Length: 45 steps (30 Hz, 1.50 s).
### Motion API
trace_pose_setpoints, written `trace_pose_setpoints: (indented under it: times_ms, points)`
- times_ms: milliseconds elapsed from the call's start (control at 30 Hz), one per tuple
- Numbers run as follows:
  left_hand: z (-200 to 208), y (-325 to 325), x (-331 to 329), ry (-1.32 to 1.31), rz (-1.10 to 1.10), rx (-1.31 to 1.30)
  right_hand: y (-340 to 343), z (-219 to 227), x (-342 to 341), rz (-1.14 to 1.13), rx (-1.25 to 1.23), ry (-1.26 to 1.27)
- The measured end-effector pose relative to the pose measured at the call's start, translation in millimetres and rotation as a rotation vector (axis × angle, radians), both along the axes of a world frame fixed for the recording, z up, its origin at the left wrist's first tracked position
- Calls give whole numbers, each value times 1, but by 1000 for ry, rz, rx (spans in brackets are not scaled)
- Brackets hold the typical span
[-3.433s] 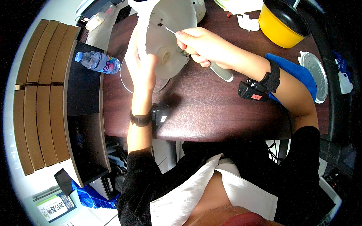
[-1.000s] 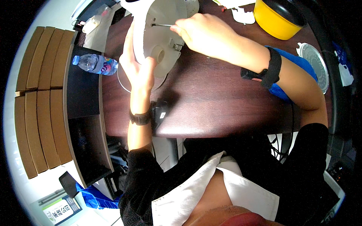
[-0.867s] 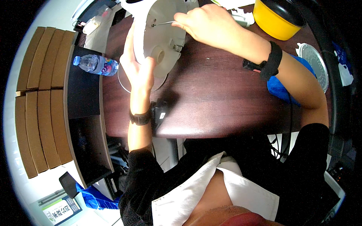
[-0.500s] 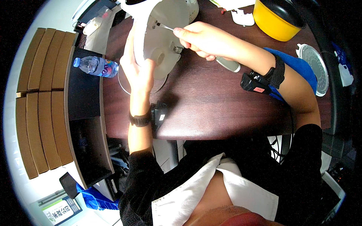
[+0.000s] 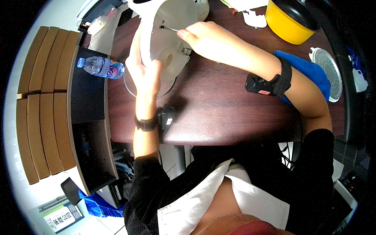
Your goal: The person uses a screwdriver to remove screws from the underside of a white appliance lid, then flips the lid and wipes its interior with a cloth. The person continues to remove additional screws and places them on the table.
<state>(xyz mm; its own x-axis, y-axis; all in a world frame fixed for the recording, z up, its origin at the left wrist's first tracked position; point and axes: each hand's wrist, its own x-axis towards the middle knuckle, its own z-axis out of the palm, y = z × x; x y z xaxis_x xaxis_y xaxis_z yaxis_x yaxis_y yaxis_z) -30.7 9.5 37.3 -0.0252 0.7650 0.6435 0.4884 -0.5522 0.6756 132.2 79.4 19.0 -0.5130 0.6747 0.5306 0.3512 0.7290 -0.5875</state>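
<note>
Over the dark table (image 5: 211,105), right hand (image 5: 197,36): closed round what looks like a screwdriver (image 5: 171,29), its thin shaft running out from the thumb and fingertips toward the left.
Screwdriver tip: at a small dark fitting (image 5: 162,27) on the inner wall of the white housing; whether it is fully seated cannot be told.
Left hand (image 5: 145,74): gripping the wall of the white housing (image 5: 176,37), thumb on the near side.
White housing: near the far side of the table, tipped so that its hollow inside faces the right hand.
Step in hand: judging by the tip's place, a screw is being worked; whether in or out does not show.
Next move: it probably calls for steady pressure along the shaft and a straight turn of the wrist, the left hand bracing the wall against slipping.
Out of sight: the screwdriver's handle, covered by the right hand; the left fingers, mostly behind the wall; the housing's top, cut by the upper edge.
Hard to read: the screw head, too small; the clear round rim (image 5: 169,89) behind the left wrist, its kind uncertain.
Farther right: a yellow pot (image 5: 282,26), and a blue cloth (image 5: 311,74) partly behind the right forearm.
</note>
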Motion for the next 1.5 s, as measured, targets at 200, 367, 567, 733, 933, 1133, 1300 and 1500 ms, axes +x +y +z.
trace_pose_setpoints:
  times_ms: [200,367,567,733,933,1133,1300,1500]
  points:
    - [-3,3,-3,39,42,42,-7,27,17,-261,508,-389]
    - [-2,1,1,36,29,53,-1,43,28,-239,716,-482]
    - [-3,0,2,139,68,81,11,43,39,-115,607,-369]
    - [-1,1,2,59,3,50,10,6,26,84,-496,37]
    - [0,3,2,-5,-6,4,-12,12,13,285,-1023,197]
    - [-1,3,-2,26,-4,-5,-14,14,8,353,-1125,221]
    - [-1,-1,0,81,84,2,-19,20,4,174,-1009,68]
    - [1,-2,3,31,26,14,-11,2,7,-166,210,-161]
